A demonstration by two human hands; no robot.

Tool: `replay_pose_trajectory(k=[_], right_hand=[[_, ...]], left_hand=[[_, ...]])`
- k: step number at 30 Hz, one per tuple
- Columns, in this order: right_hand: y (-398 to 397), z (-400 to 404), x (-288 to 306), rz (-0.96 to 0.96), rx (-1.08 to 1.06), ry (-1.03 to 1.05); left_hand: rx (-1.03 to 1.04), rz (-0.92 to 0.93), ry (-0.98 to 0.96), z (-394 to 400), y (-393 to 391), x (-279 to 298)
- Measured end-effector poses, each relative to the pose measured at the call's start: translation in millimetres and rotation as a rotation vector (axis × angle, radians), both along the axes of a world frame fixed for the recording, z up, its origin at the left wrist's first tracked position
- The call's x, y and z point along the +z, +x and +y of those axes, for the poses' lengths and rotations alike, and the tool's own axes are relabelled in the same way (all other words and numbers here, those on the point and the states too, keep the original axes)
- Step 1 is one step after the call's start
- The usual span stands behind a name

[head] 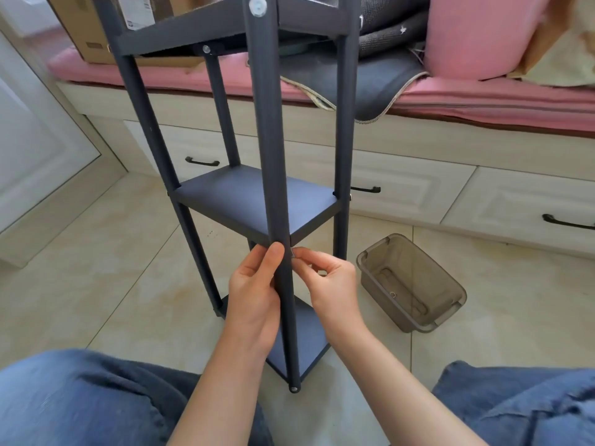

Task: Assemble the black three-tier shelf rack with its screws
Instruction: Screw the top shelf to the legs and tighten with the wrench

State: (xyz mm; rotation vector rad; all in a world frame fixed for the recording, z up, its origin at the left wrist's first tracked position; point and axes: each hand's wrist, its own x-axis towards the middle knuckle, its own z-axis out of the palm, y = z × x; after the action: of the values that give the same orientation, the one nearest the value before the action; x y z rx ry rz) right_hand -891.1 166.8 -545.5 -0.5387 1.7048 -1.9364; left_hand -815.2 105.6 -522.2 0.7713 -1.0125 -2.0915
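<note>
The black three-tier shelf rack (257, 201) stands upright on the beige tiled floor (112, 284), just in front of your knees. Your left hand (254, 291) wraps the nearest round black post (273, 140) just below the middle shelf (254, 204), thumb lying along the post. Your right hand (331, 284) pinches a small silvery screw (292, 252) (barely visible) against the post's right side at shelf height. The step in hand appears to be fastening the middle shelf to this post. Next, you need the screw square to its hole, then turned home while the left hand steadies the post. A translucent grey plastic box (412, 284) lies nearby on the floor.
</note>
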Motion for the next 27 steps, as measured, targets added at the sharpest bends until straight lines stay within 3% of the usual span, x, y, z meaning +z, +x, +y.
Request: replay_pose_trajectory(k=[13, 27], right_hand=[[-8.4, -0.7, 10.1, -0.219, 0.032, 0.004], [-4.6, -5.0, 9.4, 0.012, 0.015, 0.056]], left_hand=[[0.03, 0.001, 0.018, -4.7, -0.1, 3.3], [0.021, -0.026, -0.014, -4.0, 1.0, 6.1]])
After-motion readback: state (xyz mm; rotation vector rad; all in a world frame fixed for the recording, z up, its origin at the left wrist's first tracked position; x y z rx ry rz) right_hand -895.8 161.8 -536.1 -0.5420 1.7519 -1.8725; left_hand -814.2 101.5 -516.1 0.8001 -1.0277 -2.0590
